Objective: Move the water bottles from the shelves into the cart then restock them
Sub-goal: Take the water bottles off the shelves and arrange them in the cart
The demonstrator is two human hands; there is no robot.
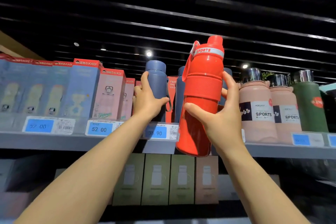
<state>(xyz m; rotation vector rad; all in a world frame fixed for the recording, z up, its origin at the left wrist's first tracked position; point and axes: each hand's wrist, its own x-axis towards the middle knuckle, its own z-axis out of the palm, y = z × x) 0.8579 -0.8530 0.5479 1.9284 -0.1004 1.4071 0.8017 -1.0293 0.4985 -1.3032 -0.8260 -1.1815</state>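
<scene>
My right hand (221,114) grips a tall red sports bottle (201,85) with a red cap, a grey band and a red strap. It is held upright in front of the top shelf (72,142), its base hanging below the shelf edge. My left hand (147,99) is wrapped around a dark blue bottle (157,80) that stands on that shelf. Behind the red bottle stands another dark blue bottle (180,94), partly hidden.
Boxed bottles (81,89) in blue and pink fill the shelf's left. Two pink bottles (256,103) with chrome caps and a green bottle (309,105) stand at the right. Green and brown boxes (169,178) line the lower shelf. Blue price tags (99,129) run along the shelf edge.
</scene>
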